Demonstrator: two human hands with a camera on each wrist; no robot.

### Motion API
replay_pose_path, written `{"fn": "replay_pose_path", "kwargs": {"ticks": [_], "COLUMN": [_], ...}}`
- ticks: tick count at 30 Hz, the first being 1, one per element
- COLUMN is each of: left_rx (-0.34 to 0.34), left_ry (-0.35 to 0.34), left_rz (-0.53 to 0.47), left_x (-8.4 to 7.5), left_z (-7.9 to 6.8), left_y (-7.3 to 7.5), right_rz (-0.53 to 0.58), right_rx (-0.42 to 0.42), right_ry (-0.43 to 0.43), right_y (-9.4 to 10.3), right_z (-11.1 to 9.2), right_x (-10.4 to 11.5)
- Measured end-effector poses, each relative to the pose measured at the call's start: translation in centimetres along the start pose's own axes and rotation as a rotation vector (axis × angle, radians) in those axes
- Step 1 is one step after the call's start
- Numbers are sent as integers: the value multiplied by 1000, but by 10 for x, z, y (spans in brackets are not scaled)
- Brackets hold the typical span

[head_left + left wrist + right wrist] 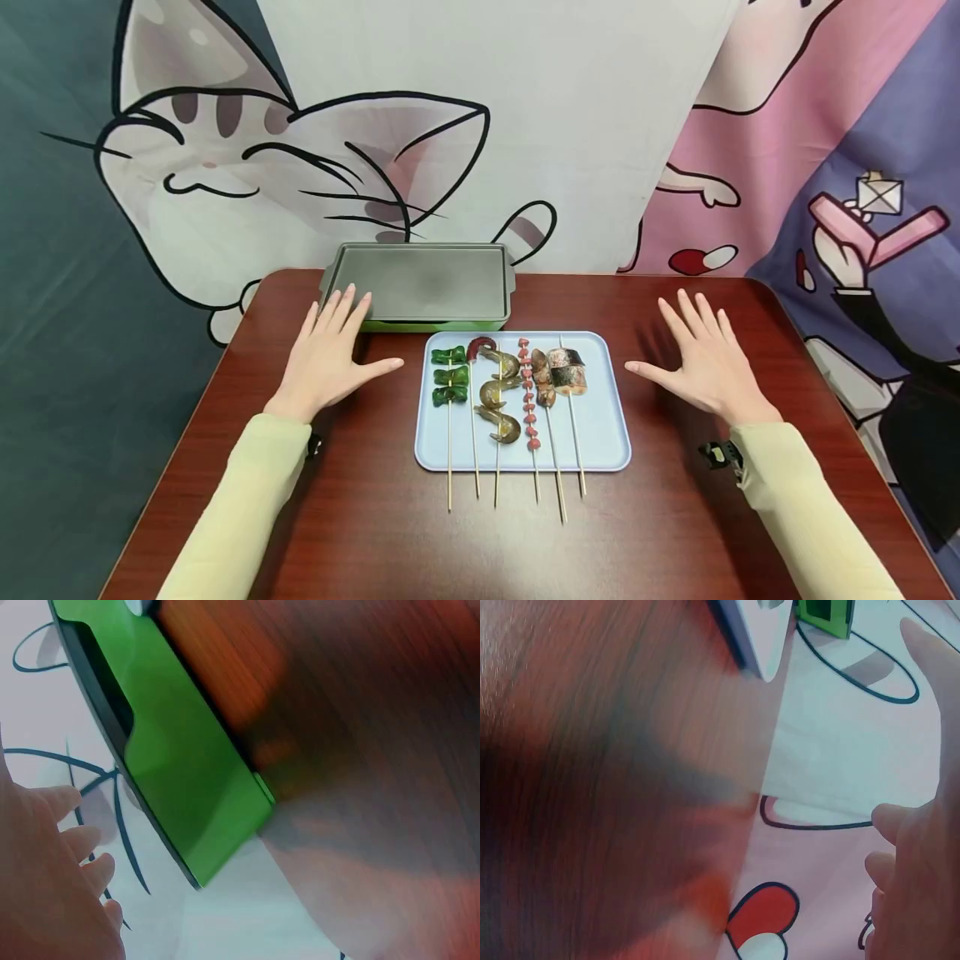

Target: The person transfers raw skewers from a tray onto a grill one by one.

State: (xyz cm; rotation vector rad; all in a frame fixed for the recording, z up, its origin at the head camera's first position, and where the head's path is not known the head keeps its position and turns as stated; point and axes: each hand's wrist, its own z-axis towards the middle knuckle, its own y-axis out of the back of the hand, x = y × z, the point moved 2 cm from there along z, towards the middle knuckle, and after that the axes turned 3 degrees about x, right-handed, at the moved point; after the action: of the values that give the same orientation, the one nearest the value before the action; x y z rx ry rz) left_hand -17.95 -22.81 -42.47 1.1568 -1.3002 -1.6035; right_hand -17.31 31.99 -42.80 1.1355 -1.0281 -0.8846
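We see the left hand [326, 358] and the right hand [705, 358] well apart above the worktop [465, 542], fingers straight and spread. The left is nearest the grey-topped green box [423, 283], which stands behind the pale blue tray [603, 442]; in the head view its fingertips overlap the box's left front corner. The right is beside the tray, thumb towards it. On the tray we count six skewers [506, 427], bearing from left to right green pieces, a dark red curl, three shrimp, small red bits, brown lumps and a dark-and-pale block; their sticks pass the near rim.
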Motion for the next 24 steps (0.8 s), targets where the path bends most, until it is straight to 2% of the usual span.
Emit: {"fn": "replay_pose_path", "kwargs": {"ticks": [6,11,18,20,24], "left_rx": [-43,-65,-111,-105,-48], "left_ry": [-52,-105,-169,-171,-139], "left_rz": [-28,-67,-135,-164,-240], "left_x": [-16,-36,-62,-68,-79], "left_z": [-7,-15,-27,-32,-44], "left_y": [-3,-8,-18,-22,-30], "right_rz": [21,42,39,46,57], "right_rx": [-31,-47,-46,-46,-32], "right_ry": [64,105,170,183,225], "right_y": [4,4,-5,-9,-22], "right_z": [-6,-12,-19,-21,-25], "right_x": [8,17,28,30,35]}}
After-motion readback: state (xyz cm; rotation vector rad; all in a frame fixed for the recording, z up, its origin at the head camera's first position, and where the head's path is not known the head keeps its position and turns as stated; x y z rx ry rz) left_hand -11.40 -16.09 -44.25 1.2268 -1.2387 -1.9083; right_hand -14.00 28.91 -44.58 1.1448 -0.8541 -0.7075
